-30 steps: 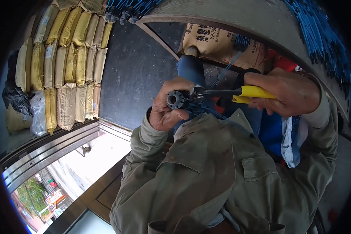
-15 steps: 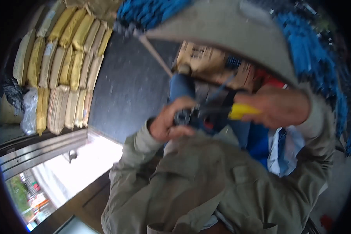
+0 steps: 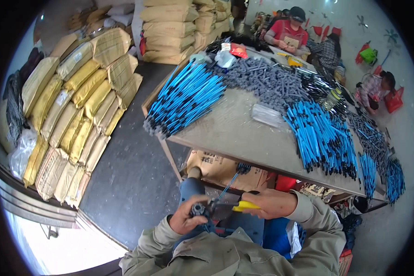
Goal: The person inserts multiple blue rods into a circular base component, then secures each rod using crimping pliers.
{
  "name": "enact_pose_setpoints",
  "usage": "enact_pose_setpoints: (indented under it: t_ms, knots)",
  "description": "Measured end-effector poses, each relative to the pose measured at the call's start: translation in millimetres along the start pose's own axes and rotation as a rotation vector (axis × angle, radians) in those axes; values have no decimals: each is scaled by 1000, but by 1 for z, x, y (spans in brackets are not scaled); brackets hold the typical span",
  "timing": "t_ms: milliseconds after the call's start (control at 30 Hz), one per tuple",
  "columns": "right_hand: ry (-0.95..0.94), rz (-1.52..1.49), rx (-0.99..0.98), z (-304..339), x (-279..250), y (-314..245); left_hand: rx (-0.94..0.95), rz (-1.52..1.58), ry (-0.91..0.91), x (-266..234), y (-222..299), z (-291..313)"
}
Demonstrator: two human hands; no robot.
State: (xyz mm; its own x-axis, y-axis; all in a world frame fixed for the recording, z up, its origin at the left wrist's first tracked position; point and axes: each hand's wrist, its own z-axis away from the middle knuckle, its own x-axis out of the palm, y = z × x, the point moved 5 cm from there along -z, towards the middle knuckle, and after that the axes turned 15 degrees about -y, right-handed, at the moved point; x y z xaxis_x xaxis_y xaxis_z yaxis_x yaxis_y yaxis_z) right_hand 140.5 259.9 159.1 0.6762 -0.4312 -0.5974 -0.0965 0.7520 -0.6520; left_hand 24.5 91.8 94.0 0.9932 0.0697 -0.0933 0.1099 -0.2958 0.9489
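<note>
My left hand point(image 3: 187, 217) grips a dark round metal part point(image 3: 197, 210) with a hole in its end, low in front of my body. In my right hand point(image 3: 271, 204) is a yellow-handled tool point(image 3: 246, 206), fingers wrapped round its grip. Its thin dark shaft reaches left to the dark part; I cannot tell whether the two touch. Just beyond my hands a thin blue rod point(image 3: 231, 182) slants up toward a dark bunch under the table edge. Past my left hand lies a grey-blue rounded shape point(image 3: 192, 186) with a brown end.
Ahead, a grey table point(image 3: 225, 119) carries blue-and-black rod bundles point(image 3: 186, 99), another blue pile point(image 3: 322, 138) and a heap of grey pieces point(image 3: 262, 80). Stacked sacks point(image 3: 80, 110) stand left. Several people sit beyond the table, one in a red top point(image 3: 289, 33). Brown packages point(image 3: 207, 165) lie underneath.
The view has lifted and steadied, bringing the tabletop and the people beyond into sight. My hands appear lower in the picture and keep hold of the dark part and the yellow-handled tool.
</note>
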Motion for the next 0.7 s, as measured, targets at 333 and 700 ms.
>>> enact_pose_setpoints:
  t_ms: [333, 700]
  knots:
    - [465, -294, -20, -17, 12, -14, 17, -148, 157, -25, 18, -4]
    - [468, -244, 12, -20, 26, -18, 49, -84, 173, -14, 14, 3]
